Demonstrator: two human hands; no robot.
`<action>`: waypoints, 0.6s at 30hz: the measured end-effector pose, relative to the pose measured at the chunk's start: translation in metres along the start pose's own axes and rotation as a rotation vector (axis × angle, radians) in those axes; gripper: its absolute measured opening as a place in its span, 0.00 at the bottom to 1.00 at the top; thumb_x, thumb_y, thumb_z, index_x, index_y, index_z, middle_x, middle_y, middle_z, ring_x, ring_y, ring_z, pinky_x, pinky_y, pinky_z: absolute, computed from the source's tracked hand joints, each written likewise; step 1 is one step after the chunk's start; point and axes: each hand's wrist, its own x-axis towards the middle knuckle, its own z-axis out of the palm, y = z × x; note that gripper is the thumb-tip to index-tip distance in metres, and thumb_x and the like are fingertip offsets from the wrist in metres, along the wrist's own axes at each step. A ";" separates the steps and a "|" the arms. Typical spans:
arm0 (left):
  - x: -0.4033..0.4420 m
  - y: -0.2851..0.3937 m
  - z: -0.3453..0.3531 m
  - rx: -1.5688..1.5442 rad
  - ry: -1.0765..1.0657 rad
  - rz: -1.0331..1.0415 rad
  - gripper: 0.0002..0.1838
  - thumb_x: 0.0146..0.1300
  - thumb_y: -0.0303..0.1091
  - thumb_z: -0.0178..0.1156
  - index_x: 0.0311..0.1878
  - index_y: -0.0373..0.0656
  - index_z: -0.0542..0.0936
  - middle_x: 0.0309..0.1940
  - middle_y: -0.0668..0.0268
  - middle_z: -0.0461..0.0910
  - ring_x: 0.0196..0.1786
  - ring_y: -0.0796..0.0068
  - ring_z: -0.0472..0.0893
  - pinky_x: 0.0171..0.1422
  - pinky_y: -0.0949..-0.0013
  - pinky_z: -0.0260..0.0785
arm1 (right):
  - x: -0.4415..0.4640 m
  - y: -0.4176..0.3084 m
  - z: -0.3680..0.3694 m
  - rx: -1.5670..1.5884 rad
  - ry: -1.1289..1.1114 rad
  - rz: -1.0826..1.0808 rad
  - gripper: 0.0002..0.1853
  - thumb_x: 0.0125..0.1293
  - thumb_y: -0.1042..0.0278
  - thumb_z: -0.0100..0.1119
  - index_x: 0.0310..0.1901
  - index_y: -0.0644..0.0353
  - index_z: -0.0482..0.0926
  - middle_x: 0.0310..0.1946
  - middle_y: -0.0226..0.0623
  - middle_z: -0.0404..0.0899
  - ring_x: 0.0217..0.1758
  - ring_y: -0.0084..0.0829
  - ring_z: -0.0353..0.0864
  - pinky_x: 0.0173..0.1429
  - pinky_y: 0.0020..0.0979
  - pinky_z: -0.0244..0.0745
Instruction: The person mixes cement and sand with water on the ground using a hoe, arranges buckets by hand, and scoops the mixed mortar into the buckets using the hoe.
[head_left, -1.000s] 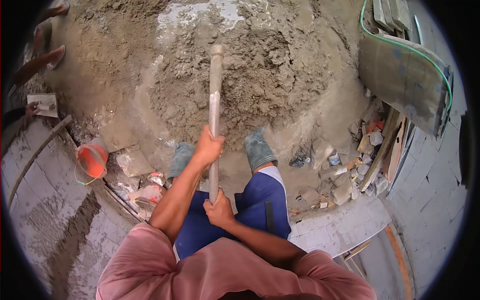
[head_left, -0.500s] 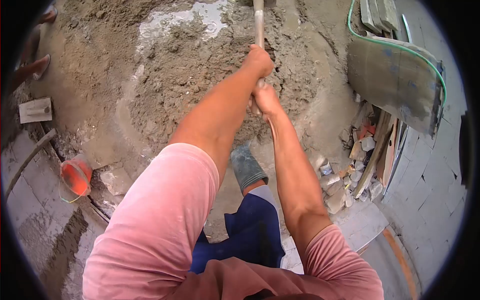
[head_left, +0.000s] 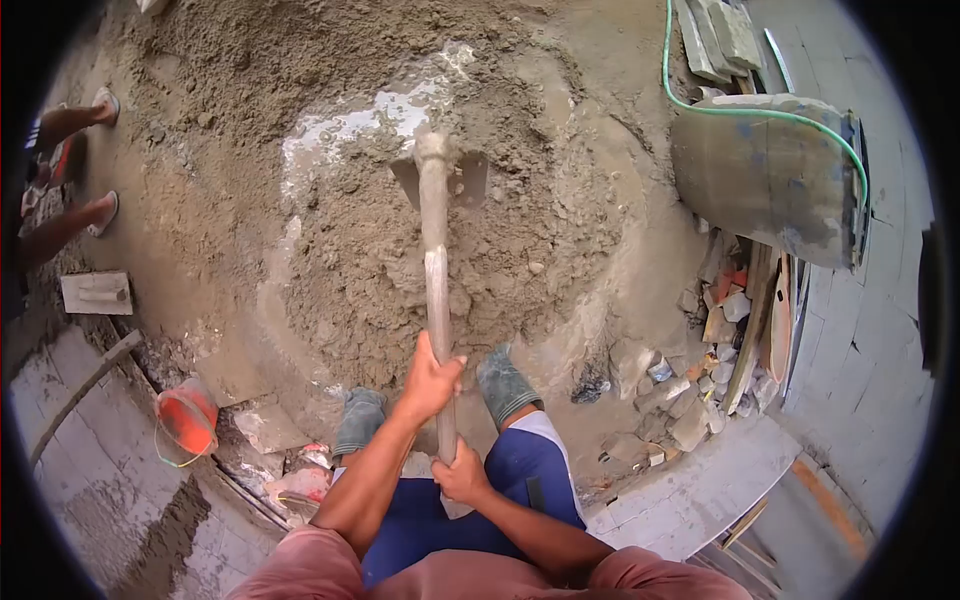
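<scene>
"What's nearest the body?"

"The right hand (head_left: 460,475), fingers wrapped round the butt end of a hoe (head_left: 437,275), in front of the blue trousers (head_left: 545,455)."

"And the left?"

"The left hand (head_left: 432,380) grips the same handle farther up, fingers curled right round it. In this view it sits between two grey-green rubber boots (head_left: 508,385), by the near edge of the mortar (head_left: 350,235)."

"Which way does the hoe run?"

"Straight out ahead of both hands. Its long axis goes from the lap to the middle of the mortar, leaning a touch left, and the left hand is nearer its head."

"What's it made of?"

"Round, worn wood, with a paler scraped stretch between left hand and head. At the far end is a stubby rounded socket, and a broad, thin, dull blade (head_left: 474,180) shows on either side."

"Is the blade in the mix?"

"From straight above I can't tell whether it touches or hangs over."

"And the mortar?"

"Grey-brown, damp, coarse and lumpy. Towards its far edge, beyond the blade, lies a smooth whitish wet patch (head_left: 400,115)."
</scene>
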 end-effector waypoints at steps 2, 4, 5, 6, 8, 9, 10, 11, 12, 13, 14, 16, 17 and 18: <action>0.050 0.049 0.006 0.057 0.042 0.254 0.26 0.68 0.28 0.60 0.63 0.36 0.59 0.32 0.63 0.74 0.24 0.76 0.76 0.27 0.68 0.72 | 0.095 -0.037 -0.038 -0.161 0.171 -0.345 0.23 0.61 0.69 0.61 0.56 0.68 0.72 0.26 0.44 0.80 0.29 0.32 0.85 0.35 0.37 0.77; 0.166 0.123 0.018 0.328 0.167 0.578 0.31 0.69 0.30 0.59 0.67 0.32 0.55 0.42 0.53 0.79 0.36 0.60 0.83 0.40 0.57 0.78 | 0.206 -0.123 -0.102 -0.159 0.163 -0.411 0.16 0.61 0.66 0.60 0.47 0.66 0.72 0.25 0.41 0.79 0.24 0.31 0.81 0.31 0.37 0.76; 0.231 0.155 0.026 0.469 0.246 0.626 0.35 0.69 0.33 0.59 0.69 0.27 0.51 0.49 0.41 0.79 0.46 0.47 0.85 0.50 0.53 0.78 | 0.270 -0.152 -0.132 -0.058 0.149 -0.528 0.15 0.61 0.65 0.60 0.45 0.65 0.72 0.24 0.38 0.79 0.22 0.30 0.80 0.29 0.35 0.75; 0.247 0.211 0.047 0.579 0.260 0.524 0.42 0.68 0.34 0.59 0.72 0.23 0.44 0.53 0.33 0.78 0.51 0.40 0.84 0.55 0.52 0.77 | 0.297 -0.212 -0.166 -0.028 0.121 -0.497 0.14 0.59 0.66 0.60 0.43 0.64 0.73 0.23 0.36 0.78 0.22 0.29 0.79 0.28 0.34 0.74; 0.315 0.241 0.083 0.865 0.319 0.498 0.45 0.65 0.33 0.60 0.71 0.20 0.42 0.52 0.29 0.78 0.57 0.40 0.82 0.61 0.52 0.76 | 0.386 -0.268 -0.227 0.074 0.013 -0.488 0.08 0.62 0.69 0.61 0.38 0.64 0.77 0.24 0.34 0.78 0.22 0.28 0.77 0.27 0.31 0.71; 0.368 0.236 0.091 0.904 0.274 0.463 0.44 0.67 0.41 0.58 0.68 0.19 0.43 0.52 0.28 0.78 0.56 0.40 0.82 0.60 0.53 0.77 | 0.413 -0.280 -0.248 0.186 -0.012 -0.545 0.07 0.63 0.69 0.62 0.34 0.63 0.79 0.24 0.33 0.78 0.23 0.27 0.77 0.27 0.31 0.70; 0.329 0.238 0.115 1.009 0.232 0.398 0.44 0.67 0.40 0.57 0.68 0.16 0.44 0.53 0.28 0.78 0.57 0.41 0.82 0.61 0.55 0.76 | 0.414 -0.284 -0.259 0.180 -0.004 -0.444 0.06 0.63 0.70 0.62 0.32 0.62 0.79 0.24 0.32 0.78 0.24 0.26 0.78 0.28 0.31 0.71; 0.284 0.243 0.139 1.114 0.184 0.337 0.43 0.66 0.39 0.57 0.67 0.13 0.46 0.54 0.29 0.78 0.58 0.42 0.82 0.63 0.57 0.75 | 0.419 -0.262 -0.262 0.169 0.036 -0.400 0.05 0.63 0.70 0.62 0.32 0.62 0.79 0.24 0.33 0.78 0.23 0.27 0.78 0.28 0.32 0.71; 0.337 0.220 0.137 1.254 0.113 0.373 0.42 0.66 0.39 0.58 0.66 0.13 0.48 0.53 0.29 0.78 0.59 0.43 0.82 0.64 0.58 0.75 | 0.424 -0.234 -0.261 0.156 0.079 -0.364 0.05 0.62 0.70 0.61 0.32 0.62 0.79 0.24 0.33 0.78 0.23 0.27 0.77 0.27 0.33 0.70; 0.353 0.187 0.137 1.251 0.100 0.341 0.41 0.65 0.38 0.59 0.65 0.12 0.51 0.54 0.30 0.79 0.59 0.43 0.82 0.64 0.58 0.75 | 0.421 -0.202 -0.255 0.153 0.119 -0.317 0.05 0.62 0.71 0.61 0.32 0.62 0.79 0.24 0.34 0.79 0.22 0.27 0.77 0.27 0.33 0.70; 0.366 0.155 0.138 1.249 0.087 0.309 0.40 0.64 0.38 0.60 0.63 0.12 0.53 0.54 0.31 0.79 0.60 0.43 0.82 0.65 0.59 0.74 | 0.408 -0.171 -0.248 0.122 0.148 -0.281 0.06 0.59 0.70 0.61 0.33 0.65 0.80 0.24 0.38 0.80 0.23 0.31 0.79 0.27 0.36 0.70; 0.333 0.113 0.147 1.094 0.109 0.151 0.41 0.61 0.37 0.62 0.63 0.12 0.54 0.55 0.33 0.79 0.61 0.43 0.81 0.65 0.59 0.74 | 0.369 -0.123 -0.232 0.132 0.196 -0.236 0.09 0.55 0.68 0.60 0.33 0.66 0.80 0.23 0.43 0.81 0.23 0.35 0.81 0.28 0.41 0.71; 0.313 0.103 0.147 1.090 0.077 0.080 0.42 0.59 0.37 0.63 0.63 0.11 0.54 0.56 0.33 0.78 0.61 0.43 0.81 0.66 0.59 0.74 | 0.349 -0.110 -0.220 0.175 0.215 -0.228 0.09 0.55 0.67 0.60 0.33 0.65 0.80 0.23 0.43 0.82 0.22 0.35 0.82 0.28 0.42 0.72; 0.284 0.087 0.144 1.061 0.072 0.028 0.38 0.59 0.36 0.62 0.62 0.12 0.59 0.55 0.33 0.79 0.60 0.43 0.81 0.65 0.59 0.74 | 0.321 -0.093 -0.206 0.107 0.237 -0.163 0.09 0.56 0.67 0.60 0.32 0.65 0.80 0.22 0.43 0.82 0.22 0.35 0.82 0.28 0.42 0.73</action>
